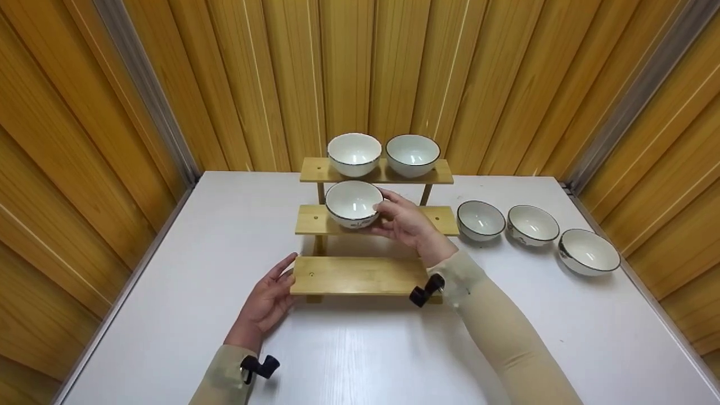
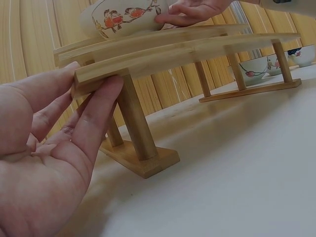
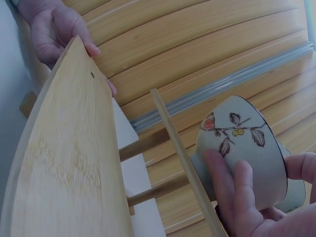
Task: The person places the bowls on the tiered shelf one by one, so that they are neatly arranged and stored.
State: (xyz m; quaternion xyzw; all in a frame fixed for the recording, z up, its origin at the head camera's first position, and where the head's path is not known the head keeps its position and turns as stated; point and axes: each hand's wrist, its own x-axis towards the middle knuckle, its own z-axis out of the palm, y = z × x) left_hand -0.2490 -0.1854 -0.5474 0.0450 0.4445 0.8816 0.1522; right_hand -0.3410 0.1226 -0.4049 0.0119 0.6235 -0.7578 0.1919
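Observation:
My right hand (image 1: 408, 222) holds a white bowl (image 1: 354, 201) by its right side, thumb at the dark rim and fingers against the outer wall. The bowl is over the left part of the middle step of a three-step wooden stand (image 1: 360, 275). Painted leaves and fruit show on its wall in the right wrist view. My left hand (image 1: 270, 298) grips the left end of the stand's lowest board, with a finger under the board beside the leg (image 2: 136, 118). Two more white bowls, one left (image 1: 354, 154) and one right (image 1: 413, 156), sit upright on the top step.
Right of the stand, three bowls stand in a row on the white table (image 1: 236, 225): a near-side one (image 1: 589, 253), a middle one (image 1: 533, 226) and one beside the stand (image 1: 481, 220). Wood-patterned walls (image 1: 349, 67) enclose the table at the back and sides.

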